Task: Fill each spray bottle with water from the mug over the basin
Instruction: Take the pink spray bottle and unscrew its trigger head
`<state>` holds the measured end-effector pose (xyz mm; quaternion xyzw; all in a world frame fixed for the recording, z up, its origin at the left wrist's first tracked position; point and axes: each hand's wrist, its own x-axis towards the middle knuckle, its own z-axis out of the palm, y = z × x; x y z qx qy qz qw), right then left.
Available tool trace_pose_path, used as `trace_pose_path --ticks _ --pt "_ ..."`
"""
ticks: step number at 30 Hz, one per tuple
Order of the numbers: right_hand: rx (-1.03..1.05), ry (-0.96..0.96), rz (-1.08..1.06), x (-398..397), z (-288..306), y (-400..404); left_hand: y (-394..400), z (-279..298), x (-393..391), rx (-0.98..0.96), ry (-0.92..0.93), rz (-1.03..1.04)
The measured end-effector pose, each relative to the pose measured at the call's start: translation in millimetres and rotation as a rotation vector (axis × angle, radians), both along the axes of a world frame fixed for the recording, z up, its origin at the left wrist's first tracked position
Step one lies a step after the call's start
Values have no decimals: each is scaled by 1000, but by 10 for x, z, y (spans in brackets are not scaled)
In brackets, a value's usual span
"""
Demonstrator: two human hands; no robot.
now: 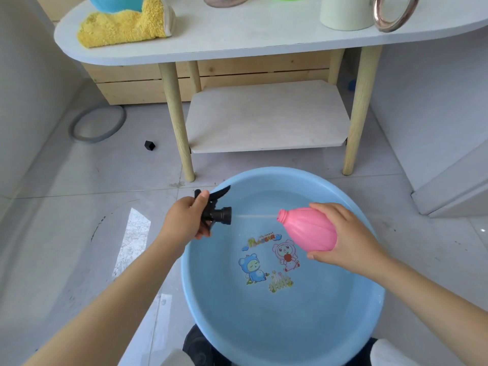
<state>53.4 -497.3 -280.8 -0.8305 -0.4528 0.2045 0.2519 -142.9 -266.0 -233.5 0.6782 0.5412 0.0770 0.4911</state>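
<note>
So far you had only opened one bottle: your left hand (184,220) gripped the black trigger sprayer head (215,210), its clear dip tube (253,215) reaching into the neck of the pink spray bottle (309,228), which your right hand (343,236) held tilted over the blue basin (264,326). No pouring had begun, I judged. One cream mug (343,13) stood at the counter's (237,40) far right edge, well apart. Counted: one pink bottle, one sprayer head, one basin, one mug; other bottles I couldn't identify.
</note>
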Motion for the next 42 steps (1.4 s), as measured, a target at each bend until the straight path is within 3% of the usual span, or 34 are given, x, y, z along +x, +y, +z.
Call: trace_pose_path --ticks 5,8,12,20,26,36,42 --pt "-90 208 -173 9 -82 -29 95 112 -69 197 9 59" --pt "-42 296 -288 -59 -52 -11 41 179 -76 274 19 17" --pt "22 431 -216 -181 79 14 -131 155 -82 298 125 -104" --pt "298 689 -274 -293 739 140 -110 612 -70 366 -84 -30" --pt "426 623 -179 -260 1368 318 -171 1041 -51 357 -299 85" --pt "574 554 -248 -192 2063 654 104 1858 432 357 -612 259" --pt "640 618 -256 -160 2202 871 525 2002 914 69 -669 326"
